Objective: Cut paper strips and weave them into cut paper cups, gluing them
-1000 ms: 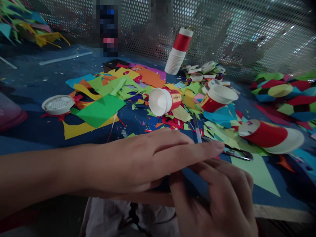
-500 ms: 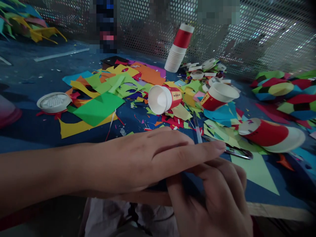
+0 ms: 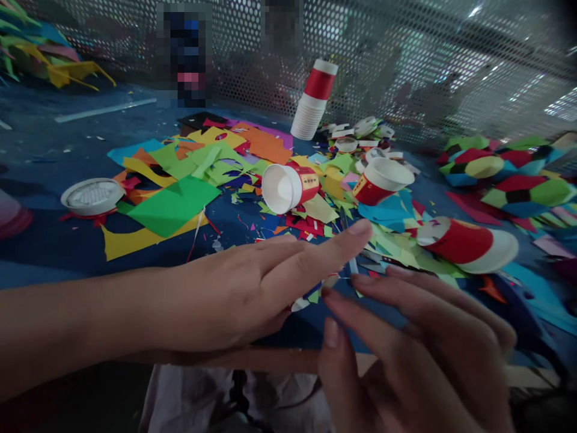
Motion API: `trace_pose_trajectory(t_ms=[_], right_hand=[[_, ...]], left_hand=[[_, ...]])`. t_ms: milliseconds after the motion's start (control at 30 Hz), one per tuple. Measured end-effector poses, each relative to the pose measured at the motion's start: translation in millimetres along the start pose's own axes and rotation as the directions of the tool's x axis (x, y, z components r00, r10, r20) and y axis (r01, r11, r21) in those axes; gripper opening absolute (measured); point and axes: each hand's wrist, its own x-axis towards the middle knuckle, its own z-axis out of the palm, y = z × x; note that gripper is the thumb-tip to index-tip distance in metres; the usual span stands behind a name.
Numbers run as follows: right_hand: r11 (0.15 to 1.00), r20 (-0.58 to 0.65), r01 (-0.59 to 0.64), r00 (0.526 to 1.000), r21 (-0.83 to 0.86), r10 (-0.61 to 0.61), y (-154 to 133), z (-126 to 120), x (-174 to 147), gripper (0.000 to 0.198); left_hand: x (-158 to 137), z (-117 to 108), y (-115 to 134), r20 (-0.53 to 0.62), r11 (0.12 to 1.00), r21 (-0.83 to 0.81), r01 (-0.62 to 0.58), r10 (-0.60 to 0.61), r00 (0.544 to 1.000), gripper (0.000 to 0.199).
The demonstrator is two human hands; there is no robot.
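My left hand [image 3: 252,282] reaches in from the left, back up, with its index finger stretched out over the table; its thumb and palm are hidden. Just right of it, my right hand [image 3: 419,349] is in front of the table edge, fingers apart and slightly bent, with nothing seen in them. Its fingertips are close to the left hand but apart from it. A small white piece [image 3: 300,305] shows just below the left hand's fingers. Beyond the fingers lies a red and white paper cup [image 3: 309,180] on its side, among cut paper scraps.
A green sheet [image 3: 175,204] and a white round lid [image 3: 92,196] lie left. To the right are a tilted paper cup [image 3: 374,186] and another lying cup [image 3: 469,243]. A leaning cup stack [image 3: 314,99] stands by the perforated screen [image 3: 243,72]. Colourful paper shapes [image 3: 518,180] lie far right.
My right hand has drawn away from under the left hand to the right, and its fingers have spread. The left index finger has shifted a little left. The view has shifted slightly.
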Motion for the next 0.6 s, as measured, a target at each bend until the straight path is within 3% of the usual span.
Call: trace_pose_trajectory(t_ms=[200, 300, 467, 600], right_hand=[[0.993, 0.137, -0.020, 0.991, 0.113, 0.005, 8.7, -4.1, 30.6, 0.015], [0.992, 0.113, -0.024, 0.993, 0.127, 0.009, 10.7, -0.9, 31.8, 0.008], [0.987, 0.179, 0.102, 0.976, 0.126, -0.124, 8.2, 7.5, 36.4, 0.013], [0.981, 0.212, 0.086, 0.970, 0.175, -0.122, 8.4, 10.2, 43.2, 0.011]], left_hand=[[2.2, 2.4, -3.7, -0.056, 0.999, -0.008, -0.032, 0.031, 0.998, 0.107], [2.9, 4.3, -5.4, -0.049, 0.999, -0.035, -0.025, 0.024, 0.999, 0.117], [4.5, 5.8, -3.2, -0.102, 0.992, -0.124, 0.022, -0.035, 0.994, 0.120], [4.5, 5.9, -3.6, -0.089, 0.995, -0.093, 0.033, -0.041, 0.995, 0.126]])
